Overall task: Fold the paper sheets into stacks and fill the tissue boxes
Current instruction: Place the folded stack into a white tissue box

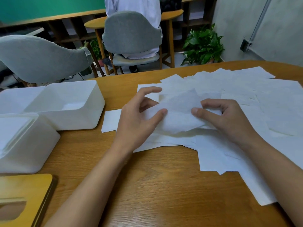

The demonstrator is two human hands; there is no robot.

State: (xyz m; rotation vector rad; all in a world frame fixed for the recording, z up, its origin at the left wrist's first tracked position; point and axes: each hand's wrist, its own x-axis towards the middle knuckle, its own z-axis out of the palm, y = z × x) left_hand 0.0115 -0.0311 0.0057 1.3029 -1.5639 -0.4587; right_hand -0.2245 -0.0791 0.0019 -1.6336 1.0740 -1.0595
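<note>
Hands, left hand [139,118] and right hand [224,118], pinch a thin paper sheet [178,112] by opposite edges above the loose pile [246,99] on the table [147,185]; uneven pull likely tears or skews the fold.

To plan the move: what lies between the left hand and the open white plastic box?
In the head view, a small folded white paper stack lies on the brown wooden table between them.
</note>
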